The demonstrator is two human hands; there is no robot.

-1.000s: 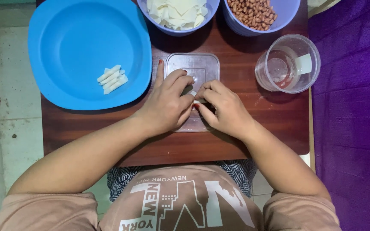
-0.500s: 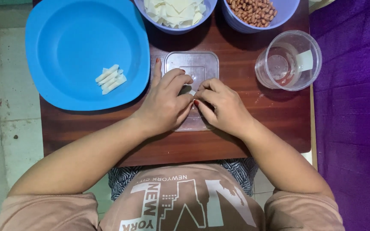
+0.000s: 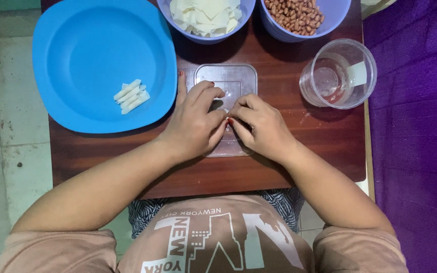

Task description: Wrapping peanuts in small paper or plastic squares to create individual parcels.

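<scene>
My left hand [image 3: 194, 121] and my right hand [image 3: 261, 126] rest side by side on a clear rectangular plastic lid [image 3: 231, 81] lying flat on the wooden table [image 3: 279, 167]. The fingertips of both hands pinch a small white piece [image 3: 224, 107] of wrapper between them; most of it is hidden by the fingers. A big blue plate [image 3: 92, 45] lies to the left of my left hand, with several thin white rolls [image 3: 131, 96] lined up on it.
At the table's far edge stand two pale blue bowls: one with white wrapper sheets [image 3: 206, 12], one with peanuts [image 3: 297, 12]. A clear plastic cup [image 3: 339, 74] with a little water sits at the right. Purple cloth [image 3: 416, 126] lies beyond the table's right edge.
Both hands stay on the lid; the fingers have shifted slightly around the small white piece. Otherwise only the camera view has moved a little.
</scene>
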